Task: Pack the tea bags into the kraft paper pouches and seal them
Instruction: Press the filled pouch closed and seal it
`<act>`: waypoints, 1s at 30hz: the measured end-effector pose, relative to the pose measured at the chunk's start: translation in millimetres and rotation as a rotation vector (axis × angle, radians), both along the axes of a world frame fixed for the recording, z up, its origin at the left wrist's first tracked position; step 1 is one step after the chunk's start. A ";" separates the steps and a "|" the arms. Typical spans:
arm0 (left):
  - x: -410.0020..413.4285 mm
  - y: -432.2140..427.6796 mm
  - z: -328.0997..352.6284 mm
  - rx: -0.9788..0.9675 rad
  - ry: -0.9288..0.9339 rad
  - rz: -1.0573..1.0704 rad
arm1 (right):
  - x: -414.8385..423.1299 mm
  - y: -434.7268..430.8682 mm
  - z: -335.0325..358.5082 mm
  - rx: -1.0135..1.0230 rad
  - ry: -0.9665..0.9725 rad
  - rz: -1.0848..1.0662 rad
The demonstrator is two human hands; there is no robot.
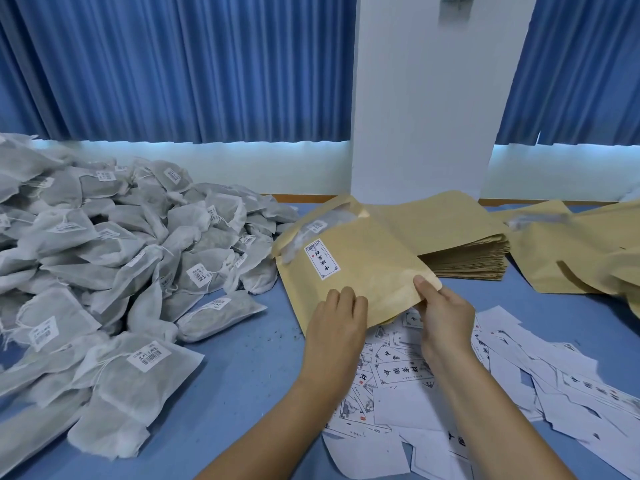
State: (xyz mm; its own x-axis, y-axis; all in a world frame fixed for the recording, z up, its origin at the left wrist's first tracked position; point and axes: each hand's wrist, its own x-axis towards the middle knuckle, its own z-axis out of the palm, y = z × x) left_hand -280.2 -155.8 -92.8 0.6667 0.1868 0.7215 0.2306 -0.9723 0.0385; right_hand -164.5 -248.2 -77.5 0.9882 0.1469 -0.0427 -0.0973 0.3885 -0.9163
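Kraft pouch in both hands

The white label on the kraft pouch and the loose label sheets show Chinese characters, 中国 among them; barcode stickers on the tea bags are too small to read.

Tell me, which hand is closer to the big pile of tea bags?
Left. The left hand grips the kraft pouch just right of the tea bag pile; the right hand pinches the pouch's other corner, farther right.
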 end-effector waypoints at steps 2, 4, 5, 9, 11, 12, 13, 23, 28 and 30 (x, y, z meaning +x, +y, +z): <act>-1.9 -1.2 2.0 -0.003 0.013 -0.008 | -0.8 0.8 -0.9 -0.026 0.018 0.063; -3.5 0.4 3.7 -0.016 0.008 -0.013 | -3.1 1.3 0.3 -0.104 0.056 0.204; -4.0 1.4 3.7 -0.023 0.002 -0.015 | -3.8 1.4 0.8 -0.133 0.073 0.253; -1.8 -3.0 2.3 -0.004 0.012 0.007 | -2.8 0.3 3.8 -0.184 0.062 0.184; -0.6 -6.5 1.7 0.008 0.041 0.085 | -2.2 -1.4 4.2 -0.131 0.072 0.147; -1.1 -7.3 1.5 0.004 0.060 0.115 | -1.8 -2.1 3.6 -0.116 0.074 0.138; -2.2 -7.5 1.3 -0.003 0.083 0.131 | -1.6 -2.4 2.6 -0.110 0.079 0.152; -4.1 -4.8 -0.4 -0.058 0.152 0.097 | -5.8 4.9 -2.6 -0.249 0.086 0.216; -3.7 -3.1 -2.7 -0.176 0.108 -0.007 | -12.3 7.1 -3.6 -0.225 0.121 0.388; -3.5 -1.5 -1.8 -0.193 0.127 -0.081 | -12.4 8.4 -2.9 -0.236 0.117 0.361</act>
